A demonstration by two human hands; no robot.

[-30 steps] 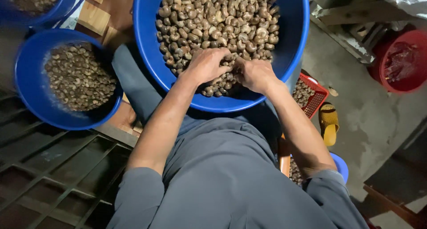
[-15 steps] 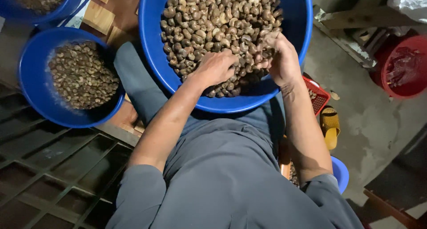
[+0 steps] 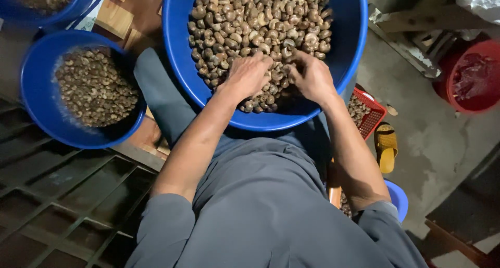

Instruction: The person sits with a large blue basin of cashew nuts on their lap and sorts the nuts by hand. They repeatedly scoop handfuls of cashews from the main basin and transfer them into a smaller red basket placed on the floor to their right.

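Note:
A large blue basin [image 3: 344,65] rests on my lap, heaped with brown kidney-shaped nuts in their shells [image 3: 260,18]. My left hand [image 3: 247,75] lies palm down on the near part of the heap, fingers curled into the nuts. Beside it, my right hand [image 3: 311,78] digs into the same pile with bent fingers. The two hands almost touch at the fingertips. Whether either hand grips particular nuts is hidden by the fingers.
A smaller blue bowl [image 3: 36,112] of small brown pieces sits at the left, another blue bowl [image 3: 78,5] at top left. A red basket [image 3: 374,114], a yellow sandal [image 3: 385,145] and a red tub [image 3: 471,75] lie on the concrete floor at right. Dark metal grating [image 3: 67,205] is lower left.
My right hand has come back from the basin's right side to the middle of the heap, next to my left hand. My left hand has stayed on the nuts.

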